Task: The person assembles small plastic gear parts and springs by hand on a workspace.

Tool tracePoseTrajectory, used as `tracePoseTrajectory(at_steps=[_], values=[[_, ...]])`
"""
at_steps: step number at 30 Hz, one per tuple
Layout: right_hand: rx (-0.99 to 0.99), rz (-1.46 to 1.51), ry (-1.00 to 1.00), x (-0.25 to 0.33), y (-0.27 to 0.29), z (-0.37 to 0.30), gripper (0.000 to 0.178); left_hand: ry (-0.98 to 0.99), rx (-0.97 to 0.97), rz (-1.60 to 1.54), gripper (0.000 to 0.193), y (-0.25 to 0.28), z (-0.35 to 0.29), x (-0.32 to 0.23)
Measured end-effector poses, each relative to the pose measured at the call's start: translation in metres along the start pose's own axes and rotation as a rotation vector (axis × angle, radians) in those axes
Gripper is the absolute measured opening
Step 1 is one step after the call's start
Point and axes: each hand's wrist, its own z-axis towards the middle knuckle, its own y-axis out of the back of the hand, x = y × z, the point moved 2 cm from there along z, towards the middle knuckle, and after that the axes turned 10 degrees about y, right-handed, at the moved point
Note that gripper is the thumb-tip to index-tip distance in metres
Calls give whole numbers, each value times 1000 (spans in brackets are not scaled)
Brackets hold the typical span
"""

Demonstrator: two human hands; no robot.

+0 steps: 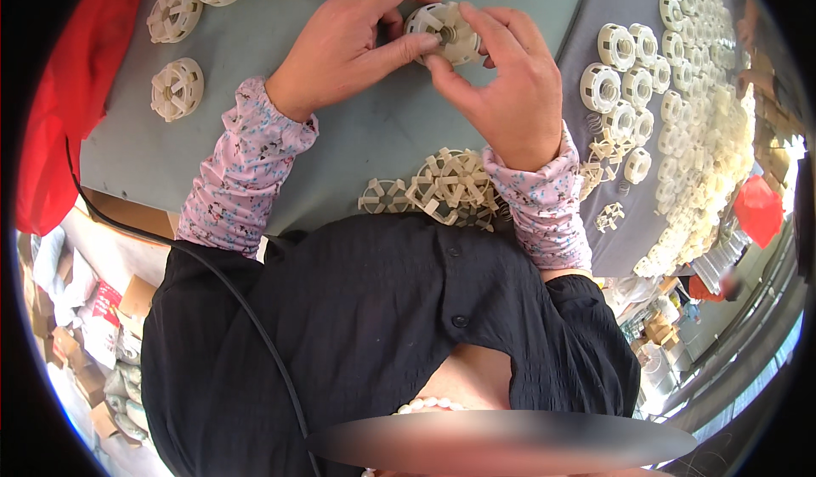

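- A smooth grey-green tabletop (357,167) spreads before the person, meeting a darker grey cloth-like surface (625,231) along an edge on the right
- The round cream plastic part (464,42) with a slotted rim and spokes is at the far middle of the tabletop, between the two hands
- The left hand (344,52) pinches the left side of that part, its thumb on the near left rim and its fingers curled around the far left side
- The right hand (510,82) pinches the right side, thumb at the near edge and index finger over the far right face
- Pink flowered sleeves (242,167) cover both forearms
- A loose pile of cream plastic spoked pieces (450,180) lies near the person, just left of the right sleeve
- Similar cream slotted discs (177,90) lie apart at left and far left
- Cream plastic rings (600,88) stand on the darker surface at right, with dense rows of pale parts (693,197) farther right
- Bright red fabric (72,103) hangs at the left edge, beside a thin black cable (246,303)
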Motion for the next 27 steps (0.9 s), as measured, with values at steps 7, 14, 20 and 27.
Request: tracePoseTrajectory(at_steps=[7,14,20,27], values=[[-19,-172,8,6,-9,-9,55,33,45,-53,57,-6,6,-2],[-118,-241,-5,-26,36,-34,60,-19,214,51,51,5,-2,-6],[20,-866,-334,-68,80,-87,61,247,503,-375,50,-11,-9,-16],[50,-438,-69,-11,32,-47,65,-158,41,-12,76,-33,0,-23]])
